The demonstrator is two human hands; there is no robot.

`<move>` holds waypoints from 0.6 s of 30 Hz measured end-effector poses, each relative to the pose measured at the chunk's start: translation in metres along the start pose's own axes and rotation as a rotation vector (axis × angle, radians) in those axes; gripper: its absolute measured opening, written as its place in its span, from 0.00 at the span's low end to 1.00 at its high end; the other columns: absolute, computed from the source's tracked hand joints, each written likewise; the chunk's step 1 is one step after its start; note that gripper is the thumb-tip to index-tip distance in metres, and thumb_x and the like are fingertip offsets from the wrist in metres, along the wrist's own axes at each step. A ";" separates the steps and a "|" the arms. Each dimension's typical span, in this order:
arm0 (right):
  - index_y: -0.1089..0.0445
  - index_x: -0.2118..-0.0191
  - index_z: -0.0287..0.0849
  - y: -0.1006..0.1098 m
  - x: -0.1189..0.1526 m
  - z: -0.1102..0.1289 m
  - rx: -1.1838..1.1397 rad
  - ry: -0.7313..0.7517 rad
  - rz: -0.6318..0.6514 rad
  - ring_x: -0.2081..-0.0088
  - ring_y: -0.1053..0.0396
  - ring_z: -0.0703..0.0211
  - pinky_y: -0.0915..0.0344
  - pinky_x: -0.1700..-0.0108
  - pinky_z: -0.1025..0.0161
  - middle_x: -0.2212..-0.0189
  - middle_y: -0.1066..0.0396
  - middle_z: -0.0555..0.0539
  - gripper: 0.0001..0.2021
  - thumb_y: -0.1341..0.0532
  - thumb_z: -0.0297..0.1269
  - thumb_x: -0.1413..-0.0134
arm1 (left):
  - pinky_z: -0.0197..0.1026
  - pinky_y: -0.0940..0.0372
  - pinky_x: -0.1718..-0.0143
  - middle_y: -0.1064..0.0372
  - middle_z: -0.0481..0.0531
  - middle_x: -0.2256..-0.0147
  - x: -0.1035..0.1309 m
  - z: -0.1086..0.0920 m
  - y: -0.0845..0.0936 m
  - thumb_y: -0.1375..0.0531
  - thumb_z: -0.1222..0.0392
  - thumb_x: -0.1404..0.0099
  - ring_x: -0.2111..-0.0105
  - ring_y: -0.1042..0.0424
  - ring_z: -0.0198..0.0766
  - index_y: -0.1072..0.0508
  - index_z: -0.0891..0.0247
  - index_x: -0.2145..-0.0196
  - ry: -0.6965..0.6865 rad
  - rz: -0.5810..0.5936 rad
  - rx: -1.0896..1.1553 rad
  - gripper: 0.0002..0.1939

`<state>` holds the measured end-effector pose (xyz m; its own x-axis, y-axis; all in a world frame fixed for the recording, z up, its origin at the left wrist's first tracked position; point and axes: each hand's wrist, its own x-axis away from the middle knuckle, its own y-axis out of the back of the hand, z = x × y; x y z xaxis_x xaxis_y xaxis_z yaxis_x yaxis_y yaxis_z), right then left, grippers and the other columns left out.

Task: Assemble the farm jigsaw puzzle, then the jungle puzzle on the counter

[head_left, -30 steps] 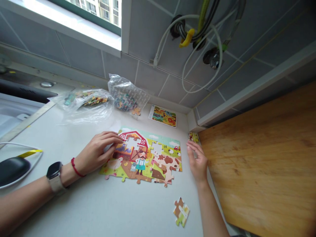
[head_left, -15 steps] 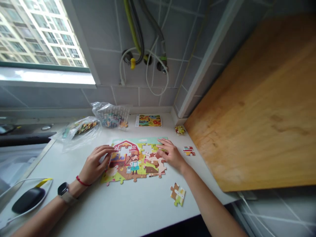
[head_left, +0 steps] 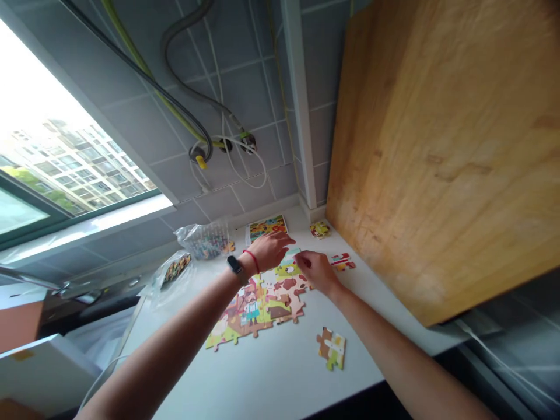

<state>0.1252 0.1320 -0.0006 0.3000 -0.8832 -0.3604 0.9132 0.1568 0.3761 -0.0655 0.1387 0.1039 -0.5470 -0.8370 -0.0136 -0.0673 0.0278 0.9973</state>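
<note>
My left hand (head_left: pixel 272 249), with a red string and a dark watch on its wrist, hovers over the top part of the farm puzzle (head_left: pixel 280 291), fingers stretched to the right. Just beside it, at the puzzle's upper right corner, my right hand (head_left: pixel 315 269) has its fingers curled together; whatever they may hold is hidden. The joined puzzle shows a farmer and a cow, and my left forearm covers its left part. Loose joined pieces (head_left: pixel 331 348) lie at the lower right, and red and white pieces (head_left: pixel 343 262) are right of my right hand.
A picture card (head_left: pixel 256 228) lies behind my left hand. A small pile of pieces (head_left: pixel 319 229) sits near the corner. Two clear bags of pieces (head_left: pixel 207 242) (head_left: pixel 175 270) are at the back left. A wooden board (head_left: pixel 437 163) stands along the right edge.
My left hand has moved right, from the puzzle's left edge to its upper right. My right hand's fingers have curled in. The view has tilted and shifted.
</note>
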 end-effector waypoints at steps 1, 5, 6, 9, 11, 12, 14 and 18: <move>0.26 0.74 0.44 -0.001 0.001 0.002 -0.002 -0.001 0.009 0.76 0.36 0.59 0.42 0.70 0.63 0.81 0.32 0.52 0.19 0.42 0.46 0.35 | 0.46 0.30 0.39 0.25 0.56 0.42 -0.023 -0.002 0.003 0.44 0.68 0.28 0.43 0.24 0.45 0.24 0.58 0.42 -0.016 0.039 -0.050 0.21; 0.27 0.74 0.44 -0.002 0.002 0.006 -0.009 0.003 0.045 0.76 0.38 0.60 0.44 0.70 0.65 0.82 0.33 0.53 0.16 0.43 0.42 0.35 | 0.42 0.32 0.39 0.29 0.56 0.37 -0.085 -0.016 0.001 0.42 0.72 0.34 0.40 0.26 0.46 0.22 0.61 0.45 -0.063 0.084 -0.090 0.22; 0.27 0.73 0.45 -0.002 0.002 0.006 -0.009 0.004 0.053 0.76 0.37 0.60 0.45 0.70 0.65 0.81 0.33 0.53 0.16 0.43 0.41 0.36 | 0.41 0.32 0.39 0.31 0.55 0.35 -0.094 -0.019 -0.002 0.44 0.73 0.35 0.39 0.27 0.45 0.22 0.61 0.47 -0.076 0.084 -0.094 0.22; 0.29 0.74 0.45 -0.004 0.002 0.008 -0.011 0.003 0.066 0.76 0.38 0.60 0.45 0.69 0.65 0.81 0.32 0.53 0.14 0.43 0.38 0.37 | 0.36 0.35 0.41 0.33 0.52 0.33 -0.110 -0.028 -0.011 0.49 0.74 0.36 0.39 0.28 0.43 0.22 0.62 0.48 -0.109 0.100 -0.099 0.25; 0.30 0.76 0.45 -0.005 0.001 0.009 -0.013 0.001 0.072 0.76 0.38 0.60 0.46 0.69 0.65 0.81 0.32 0.52 0.14 0.43 0.37 0.37 | 0.34 0.35 0.43 0.30 0.53 0.36 -0.118 -0.029 -0.017 0.51 0.76 0.36 0.40 0.26 0.42 0.25 0.62 0.41 -0.112 0.122 -0.098 0.30; 0.31 0.76 0.45 -0.005 0.001 0.009 -0.016 -0.001 0.074 0.76 0.38 0.60 0.46 0.69 0.65 0.81 0.32 0.52 0.14 0.43 0.37 0.38 | 0.34 0.34 0.44 0.28 0.54 0.38 -0.122 -0.027 -0.019 0.50 0.77 0.36 0.41 0.25 0.42 0.28 0.62 0.37 -0.103 0.134 -0.098 0.33; 0.31 0.76 0.45 -0.006 -0.001 0.009 -0.022 -0.007 0.074 0.76 0.39 0.60 0.47 0.69 0.64 0.80 0.32 0.52 0.14 0.42 0.36 0.38 | 0.36 0.30 0.46 0.26 0.58 0.40 -0.129 -0.023 -0.024 0.46 0.77 0.36 0.44 0.23 0.44 0.35 0.60 0.31 -0.068 0.156 -0.098 0.38; 0.31 0.75 0.45 -0.008 -0.004 0.005 -0.038 -0.044 0.043 0.76 0.39 0.60 0.47 0.70 0.64 0.81 0.33 0.52 0.14 0.43 0.38 0.38 | 0.44 0.26 0.48 0.26 0.62 0.41 -0.138 -0.015 -0.027 0.34 0.73 0.39 0.45 0.22 0.51 0.41 0.59 0.27 0.007 0.189 -0.074 0.44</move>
<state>0.1151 0.1325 0.0022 0.3272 -0.8939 -0.3065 0.9100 0.2106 0.3572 0.0239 0.2453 0.0804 -0.5382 -0.8245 0.1747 0.0981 0.1445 0.9846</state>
